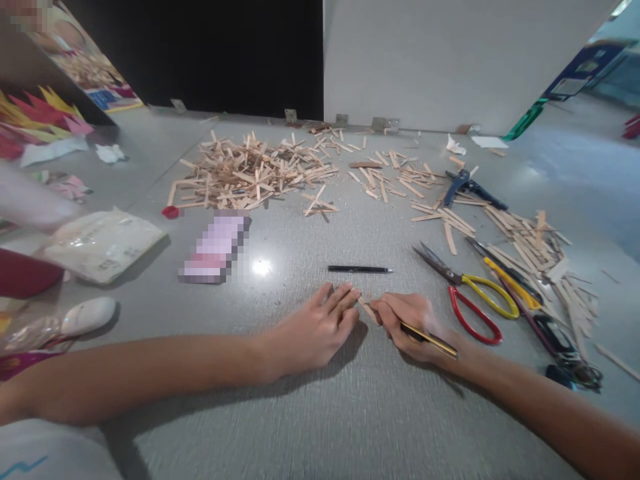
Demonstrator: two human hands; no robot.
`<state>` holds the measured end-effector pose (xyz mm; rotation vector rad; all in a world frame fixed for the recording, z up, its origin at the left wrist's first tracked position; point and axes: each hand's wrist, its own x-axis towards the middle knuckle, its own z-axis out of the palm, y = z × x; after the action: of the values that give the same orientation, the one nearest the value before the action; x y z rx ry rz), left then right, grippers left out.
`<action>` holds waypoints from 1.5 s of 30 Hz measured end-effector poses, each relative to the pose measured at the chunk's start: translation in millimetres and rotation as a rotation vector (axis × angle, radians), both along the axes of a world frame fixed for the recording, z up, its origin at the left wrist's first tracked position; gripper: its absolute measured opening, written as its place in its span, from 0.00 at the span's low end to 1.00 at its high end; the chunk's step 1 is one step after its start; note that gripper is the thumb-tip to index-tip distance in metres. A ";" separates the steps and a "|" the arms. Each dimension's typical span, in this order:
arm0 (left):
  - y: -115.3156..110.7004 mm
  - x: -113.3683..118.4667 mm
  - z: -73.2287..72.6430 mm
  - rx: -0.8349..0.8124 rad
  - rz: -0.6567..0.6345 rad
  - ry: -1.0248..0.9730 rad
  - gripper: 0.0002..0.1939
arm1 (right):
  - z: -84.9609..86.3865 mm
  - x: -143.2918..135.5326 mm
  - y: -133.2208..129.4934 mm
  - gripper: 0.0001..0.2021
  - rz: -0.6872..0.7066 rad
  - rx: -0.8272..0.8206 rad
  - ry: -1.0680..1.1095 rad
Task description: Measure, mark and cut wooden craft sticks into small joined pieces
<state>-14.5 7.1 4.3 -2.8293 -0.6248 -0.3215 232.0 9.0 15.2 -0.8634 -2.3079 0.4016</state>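
A short piece of wooden craft stick (369, 311) lies on the grey table between my hands. My left hand (320, 327) rests beside it, palm down with fingers stretched out, fingertips at the stick's far end. Whether they press on it is not clear. My right hand (407, 323) is closed around a black-and-yellow pencil (430, 339), whose tip, hidden by the fingers, is by the stick's near end. Just beyond both hands lies a black pen (360, 269). Right of my right hand are scissors (457, 280) with one red and one yellow handle.
A large heap of craft sticks (260, 170) lies at the back, with more scattered rightward. Blue-handled pliers (465, 187) and a yellow-and-black cutter (515, 283) lie on the right. Leftward are a pixelated pink phone-shaped object (215, 250) and a plastic packet (107, 243). Upright panels (450, 60) bound the back.
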 end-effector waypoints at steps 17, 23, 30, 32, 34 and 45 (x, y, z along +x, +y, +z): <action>2.1 1.2 -1.0 0.060 -0.072 -0.078 0.08 | -4.8 -0.9 1.1 0.26 -0.124 -0.271 0.170; 1.3 0.3 -1.3 0.021 -0.067 -0.074 0.10 | -4.5 -1.5 1.2 0.26 -0.122 -0.312 0.166; 1.3 0.2 -0.5 0.031 -0.069 -0.069 0.10 | -2.7 -0.9 1.5 0.27 -0.129 -0.318 0.123; 1.3 -0.1 0.4 0.023 -0.068 -0.067 0.09 | -2.3 -1.4 2.5 0.27 -0.110 -0.298 0.112; 1.4 -0.4 1.7 0.012 -0.068 -0.065 0.09 | -2.5 -2.0 3.6 0.27 -0.096 -0.269 0.104; 0.6 -0.7 -5.1 -0.032 -0.060 -0.095 0.15 | 4.7 -4.3 7.4 0.26 -0.012 -0.213 0.077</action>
<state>-15.2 7.7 -0.8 -2.8812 -0.5691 -0.4634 227.7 16.4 19.9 -0.9457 -2.2153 0.6729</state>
